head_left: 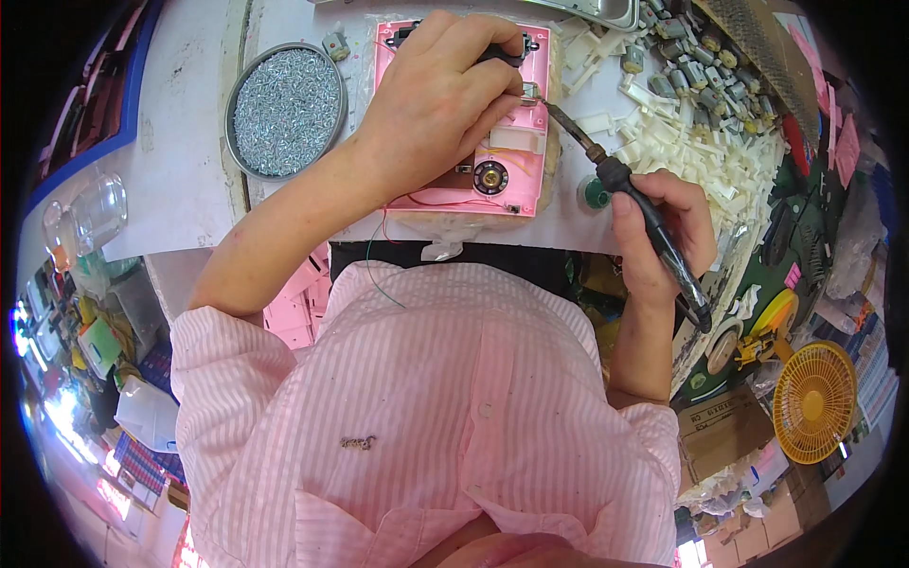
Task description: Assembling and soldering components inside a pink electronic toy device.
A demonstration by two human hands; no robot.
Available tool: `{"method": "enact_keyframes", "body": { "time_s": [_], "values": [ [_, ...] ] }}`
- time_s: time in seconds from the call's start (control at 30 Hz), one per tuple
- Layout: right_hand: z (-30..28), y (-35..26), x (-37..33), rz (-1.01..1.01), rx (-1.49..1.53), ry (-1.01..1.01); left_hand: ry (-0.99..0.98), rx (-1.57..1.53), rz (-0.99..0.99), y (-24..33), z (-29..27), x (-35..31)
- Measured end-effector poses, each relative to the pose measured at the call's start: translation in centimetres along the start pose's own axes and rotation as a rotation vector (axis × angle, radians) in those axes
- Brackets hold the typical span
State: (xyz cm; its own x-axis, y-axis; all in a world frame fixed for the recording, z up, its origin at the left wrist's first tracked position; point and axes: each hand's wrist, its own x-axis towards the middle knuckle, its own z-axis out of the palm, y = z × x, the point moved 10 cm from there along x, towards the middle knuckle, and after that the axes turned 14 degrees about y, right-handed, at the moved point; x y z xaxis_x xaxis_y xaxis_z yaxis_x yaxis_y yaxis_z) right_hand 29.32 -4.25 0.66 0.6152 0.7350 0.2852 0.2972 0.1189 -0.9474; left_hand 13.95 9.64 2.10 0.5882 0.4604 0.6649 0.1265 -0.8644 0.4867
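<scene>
My right hand (669, 232) is wrapped round the black handle of a soldering iron (653, 213). Its metal tip points up and left to a small metal motor (531, 93) in an open pink plastic casing (533, 180). Across the casing's upper part lies my left hand (440, 90), fingers curled down beside the motor. Something dark shows between those fingers, but I cannot make out what they grip. A round speaker-like part (490, 177) sits low in the casing, near thin red wires. One green wire (377, 275) hangs over the table edge.
To the left stands a round metal tin (288, 112) full of small screws. White plastic parts (686, 156) and several small motors (696, 76) are heaped at the right. A small green-topped container (595, 193) is near the iron. A yellow fan (814, 402) is at far right.
</scene>
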Motion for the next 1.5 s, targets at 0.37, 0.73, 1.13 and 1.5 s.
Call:
{"method": "enact_keyframes", "body": {
  "time_s": [0.37, 0.73, 1.13, 1.5],
  "values": [
    [0.0, 0.0, 0.1, 0.026, -0.008, -0.016, 0.001, 0.016, -0.017, 0.1, -0.1, 0.1],
    [-0.4, -0.4, 0.3, -0.001, -0.02, 0.011, 0.07, 0.045, 0.033, 0.2, -0.4, -0.1],
    [-0.8, -0.1, 0.3, 0.01, -0.002, 0.04, 0.092, 0.073, 0.032, 0.6, -0.2, 0.6],
    [0.0, -0.1, 0.4, -0.04, -0.007, -0.027, 0.098, 0.095, 0.039, 0.6, -0.1, 0.4]
  ]
}}
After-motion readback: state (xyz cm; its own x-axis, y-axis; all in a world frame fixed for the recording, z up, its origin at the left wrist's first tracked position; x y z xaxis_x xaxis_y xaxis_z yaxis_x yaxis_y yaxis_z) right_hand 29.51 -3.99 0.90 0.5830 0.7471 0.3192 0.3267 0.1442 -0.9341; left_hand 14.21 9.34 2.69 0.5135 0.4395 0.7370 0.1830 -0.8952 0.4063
